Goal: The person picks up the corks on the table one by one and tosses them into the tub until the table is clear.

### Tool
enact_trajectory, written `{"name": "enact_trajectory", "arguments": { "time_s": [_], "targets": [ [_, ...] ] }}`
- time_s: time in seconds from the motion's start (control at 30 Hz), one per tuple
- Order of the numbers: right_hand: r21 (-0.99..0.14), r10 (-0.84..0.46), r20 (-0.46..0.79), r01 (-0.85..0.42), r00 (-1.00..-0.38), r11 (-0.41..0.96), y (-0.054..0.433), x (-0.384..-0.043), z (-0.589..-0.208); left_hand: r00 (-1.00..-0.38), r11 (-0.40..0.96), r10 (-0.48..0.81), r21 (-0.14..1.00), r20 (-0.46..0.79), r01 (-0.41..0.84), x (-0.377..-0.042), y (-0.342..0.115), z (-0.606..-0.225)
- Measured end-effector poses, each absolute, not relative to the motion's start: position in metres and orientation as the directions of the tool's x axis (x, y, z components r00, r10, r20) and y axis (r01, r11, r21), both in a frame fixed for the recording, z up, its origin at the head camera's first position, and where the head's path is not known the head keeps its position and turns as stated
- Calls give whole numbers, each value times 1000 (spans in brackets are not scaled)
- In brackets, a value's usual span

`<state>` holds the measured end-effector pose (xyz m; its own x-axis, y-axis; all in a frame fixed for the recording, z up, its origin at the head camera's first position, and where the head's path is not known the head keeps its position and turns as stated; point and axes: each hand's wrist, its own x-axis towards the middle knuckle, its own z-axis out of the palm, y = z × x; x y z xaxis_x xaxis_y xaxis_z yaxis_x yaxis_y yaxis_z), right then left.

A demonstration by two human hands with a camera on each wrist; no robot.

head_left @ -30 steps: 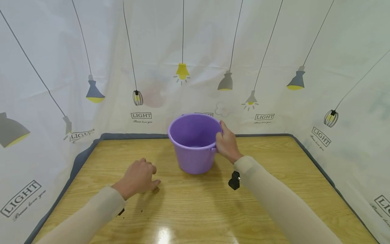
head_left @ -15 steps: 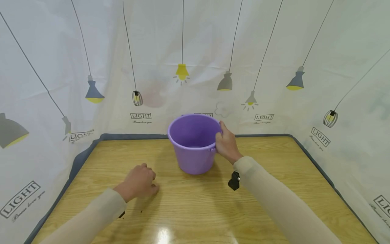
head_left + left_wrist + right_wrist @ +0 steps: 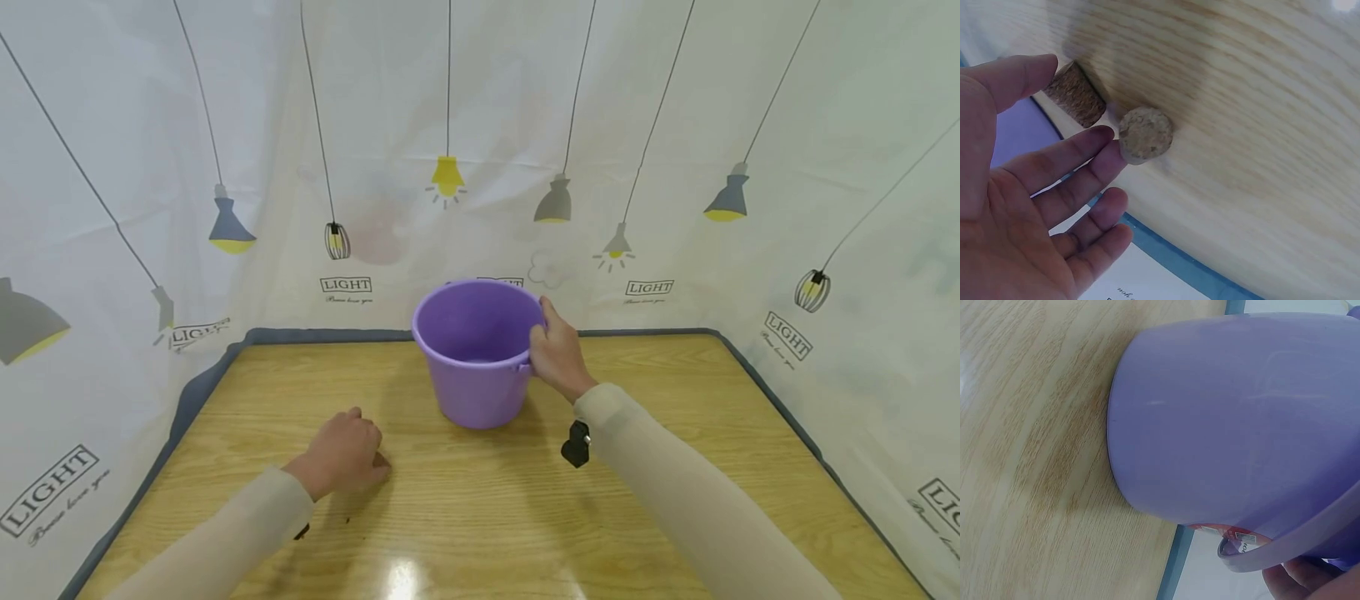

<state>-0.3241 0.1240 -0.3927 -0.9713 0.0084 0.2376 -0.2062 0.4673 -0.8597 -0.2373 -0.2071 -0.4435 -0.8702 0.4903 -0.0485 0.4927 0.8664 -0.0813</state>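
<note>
A purple bucket stands upright on the wooden table, its inside facing me. My right hand grips it at the right side of the rim; fingertips show beside the bucket's handle in the right wrist view. Low over the table, left of the bucket, is my left hand, fingers loosely bent. In the left wrist view one cork lies between its thumb and index fingertip, without a clear pinch. A second cork shows its round end by the middle fingertip. The head view hides both corks.
The wooden table has a dark blue edge band. White cloth printed with lamps surrounds it at the back and both sides. Small dark specks lie near the left wrist.
My left hand has shifted slightly down and nearer to me, and a cork seen below its thumb is now hidden in the head view. The right hand and bucket stay put.
</note>
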Motion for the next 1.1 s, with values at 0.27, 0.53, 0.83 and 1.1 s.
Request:
{"name": "enact_trajectory", "arguments": {
  "time_s": [0.27,0.53,0.83,1.1],
  "targets": [
    [-855,13,238,-203,-971,478,124,-323,-392,-870,864,492,-100,-38,493,-236,-206,-442],
    [-865,12,224,-193,-975,464,124,-324,-392,-861,858,508,-93,4,505,-236,-206,-443],
    [-853,15,239,-203,-971,480,124,-325,-392,-844,846,532,-55,65,530,-240,-202,-440],
    [-867,8,223,-195,-975,458,123,-324,-393,-806,822,561,-14,187,569,-244,-198,-439]
  ]
}}
